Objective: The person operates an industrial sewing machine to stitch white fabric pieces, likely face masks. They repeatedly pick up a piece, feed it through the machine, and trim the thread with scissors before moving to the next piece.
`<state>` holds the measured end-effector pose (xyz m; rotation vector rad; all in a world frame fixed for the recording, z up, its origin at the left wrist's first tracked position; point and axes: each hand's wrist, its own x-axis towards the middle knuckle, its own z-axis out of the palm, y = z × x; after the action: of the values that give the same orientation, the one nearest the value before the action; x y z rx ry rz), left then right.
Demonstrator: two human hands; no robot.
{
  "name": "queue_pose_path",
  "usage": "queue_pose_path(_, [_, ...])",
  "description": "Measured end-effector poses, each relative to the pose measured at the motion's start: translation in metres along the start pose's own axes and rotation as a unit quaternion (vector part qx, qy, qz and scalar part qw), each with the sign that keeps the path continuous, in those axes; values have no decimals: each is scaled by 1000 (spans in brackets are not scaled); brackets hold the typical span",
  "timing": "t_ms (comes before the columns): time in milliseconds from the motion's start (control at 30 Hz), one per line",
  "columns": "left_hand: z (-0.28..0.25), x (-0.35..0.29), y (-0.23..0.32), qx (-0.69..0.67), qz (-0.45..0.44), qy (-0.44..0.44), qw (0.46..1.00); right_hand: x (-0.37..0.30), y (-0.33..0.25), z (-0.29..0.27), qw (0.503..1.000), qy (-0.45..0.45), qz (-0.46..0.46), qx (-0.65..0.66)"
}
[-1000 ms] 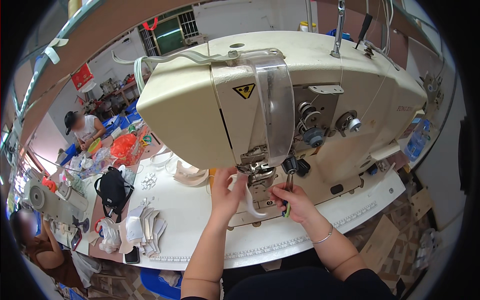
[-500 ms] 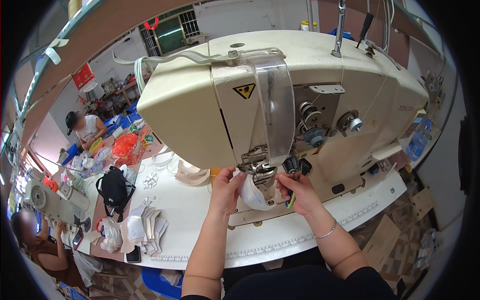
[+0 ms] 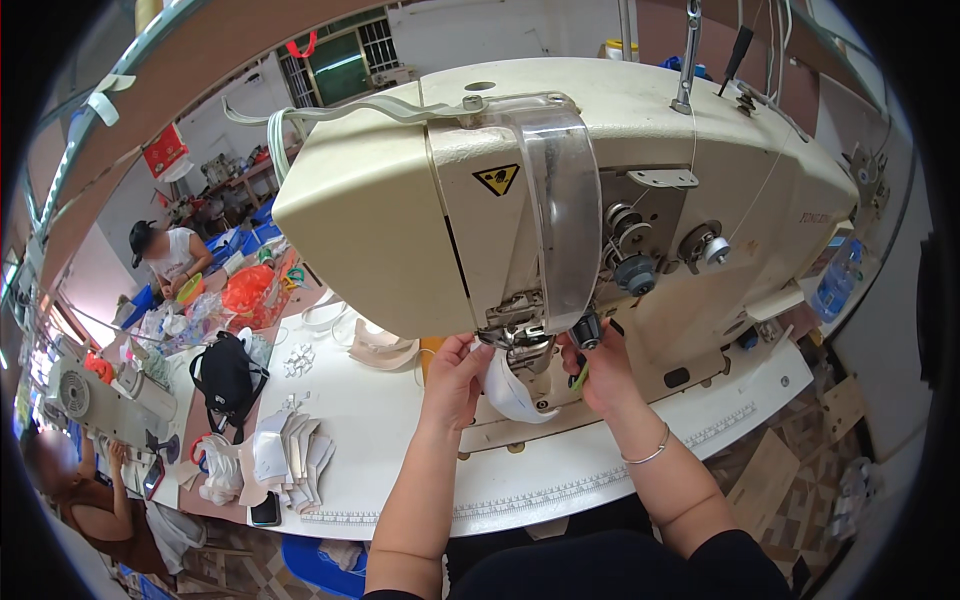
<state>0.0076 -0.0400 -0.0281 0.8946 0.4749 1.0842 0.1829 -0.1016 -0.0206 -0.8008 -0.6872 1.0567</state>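
Left hand [image 3: 455,380] is up under the sewing machine [image 3: 560,200], fingers curled onto the left edge of a white piece [image 3: 508,392] and pinching it. Right hand [image 3: 600,372] grips the piece's other side at about three o'clock from it, with a small green tool [image 3: 579,377] tucked in the fingers. The piece sits right below the needle and presser foot [image 3: 525,340], between the two hands, on the machine's bed. It looks curved; its long axis seems to run from roughly ten o'clock down to four o'clock, the rounded end pointing toward the person, though the hands hide its far edge. On the white table [image 3: 380,430], at nine o'clock from the left hand, lie a stack of white pieces [image 3: 290,455] and a black bag [image 3: 228,375], well apart from the work.
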Motion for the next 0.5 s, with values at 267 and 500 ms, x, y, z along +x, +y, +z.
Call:
queue_pose_path(267, [4, -3, 0, -31, -11, 0, 999, 4, 4, -5, 1000, -12, -2, -8])
queue_pose_path(500, [11, -4, 4, -29, 1, -1, 1000, 3, 3, 0, 1000, -12, -11, -22])
